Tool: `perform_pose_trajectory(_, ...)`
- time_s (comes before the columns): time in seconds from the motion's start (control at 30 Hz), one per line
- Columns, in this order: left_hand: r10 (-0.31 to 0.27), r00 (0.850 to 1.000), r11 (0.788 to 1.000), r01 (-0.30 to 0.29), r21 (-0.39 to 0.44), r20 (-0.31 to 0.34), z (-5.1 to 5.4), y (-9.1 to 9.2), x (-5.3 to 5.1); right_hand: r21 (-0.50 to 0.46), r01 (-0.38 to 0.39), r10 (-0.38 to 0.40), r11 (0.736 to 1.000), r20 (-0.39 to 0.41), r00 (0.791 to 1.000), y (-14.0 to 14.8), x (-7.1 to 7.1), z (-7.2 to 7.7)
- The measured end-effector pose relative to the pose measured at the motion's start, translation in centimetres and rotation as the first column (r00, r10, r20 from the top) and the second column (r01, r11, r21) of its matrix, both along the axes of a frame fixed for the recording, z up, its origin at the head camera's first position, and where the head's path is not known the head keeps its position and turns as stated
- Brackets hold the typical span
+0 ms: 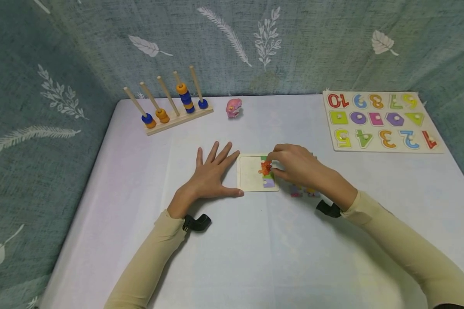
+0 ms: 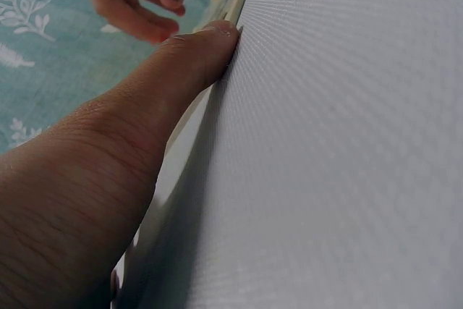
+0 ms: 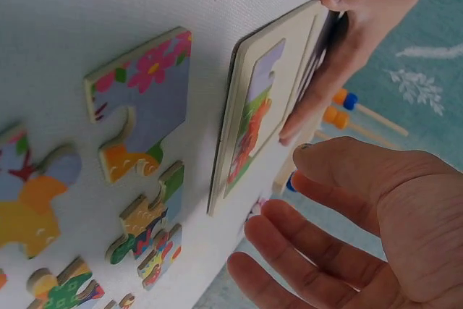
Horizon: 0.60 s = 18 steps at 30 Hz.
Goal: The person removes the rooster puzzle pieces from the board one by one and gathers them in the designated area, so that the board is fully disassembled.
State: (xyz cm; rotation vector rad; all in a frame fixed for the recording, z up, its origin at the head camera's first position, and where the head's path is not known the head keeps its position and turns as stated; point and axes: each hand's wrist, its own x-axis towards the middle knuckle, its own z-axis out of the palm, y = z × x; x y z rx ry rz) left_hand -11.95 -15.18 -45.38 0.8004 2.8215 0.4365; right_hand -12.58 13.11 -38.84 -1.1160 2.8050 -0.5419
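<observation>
A small wooden puzzle board (image 1: 249,175) lies on the table, with joined picture pieces (image 1: 268,183) along the right side of its recess. My left hand (image 1: 210,178) rests flat with spread fingers, its thumb and index finger touching the board's left corners. Over the board's right edge hovers my right hand (image 1: 299,165), its fingers loosely bent. In the right wrist view, nothing lies between its thumb and fingers (image 3: 325,215). Loose puzzle pieces, one with a pink flower (image 3: 152,77), lie beside the board, partly hidden under the right hand in the head view.
A wooden peg stacker (image 1: 179,119) with blue and orange rings stands at the back left. Near it sits a pink toy (image 1: 233,107). At the back right lies a number and shape board (image 1: 386,124). Patterned green cloth (image 1: 232,47) hangs behind the table.
</observation>
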Motion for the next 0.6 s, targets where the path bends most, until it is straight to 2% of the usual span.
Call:
perform_pose_trajectory(0.3, -0.002, 1.000, 1.000, 0.002, 0.004, -0.002, 0.0, 0.0, 0.0, 0.041, -0.033, 0.032, 0.999, 0.024, 0.999, -1.2, -0.8, -0.5)
perform_pose_trajectory(0.6, -0.001, 1.000, 1.000, 0.001, 0.000, -0.003, 0.0, 0.0, 0.1, 0.049, -0.028, 0.028, 0.998, -0.003, 1.000, -2.0, -1.2, -0.9)
